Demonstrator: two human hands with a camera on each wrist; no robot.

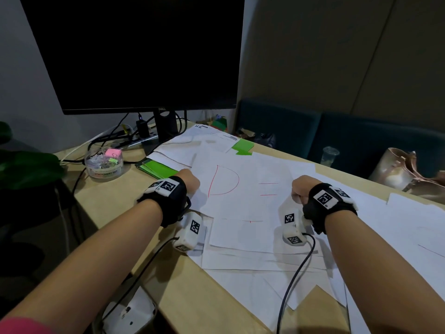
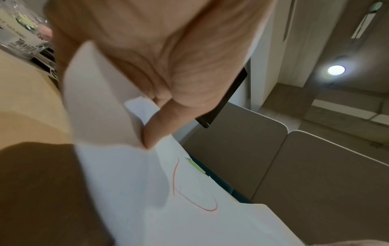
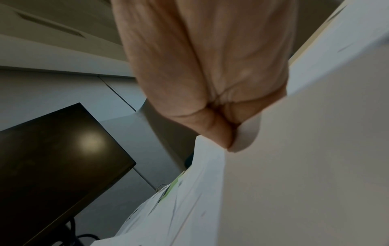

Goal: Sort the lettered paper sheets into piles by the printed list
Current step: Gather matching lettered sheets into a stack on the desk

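A white sheet with a large red D (image 1: 225, 182) is held just above the desk between both hands. My left hand (image 1: 190, 183) pinches its left edge; in the left wrist view the thumb (image 2: 155, 131) presses on the folded paper edge, with the red D (image 2: 190, 197) beyond. My right hand (image 1: 298, 189) pinches the paper's right side, thumb (image 3: 219, 133) against the sheet (image 3: 305, 166). Short red strokes (image 1: 268, 189) show near the right hand; I cannot tell whether they are on the same sheet. Several more white sheets (image 1: 265, 261) lie loosely underneath.
A printed sheet (image 1: 209, 137) lies by the monitor stand (image 1: 166, 127), with green papers (image 1: 159, 168) beside it. A black monitor (image 1: 142, 51), cables and a clear stationery tub (image 1: 104, 162) fill the back left. More sheets (image 1: 409, 225) cover the right side. A cup (image 1: 330, 155) and a bag (image 1: 397, 169) sit on the seat beyond the desk.
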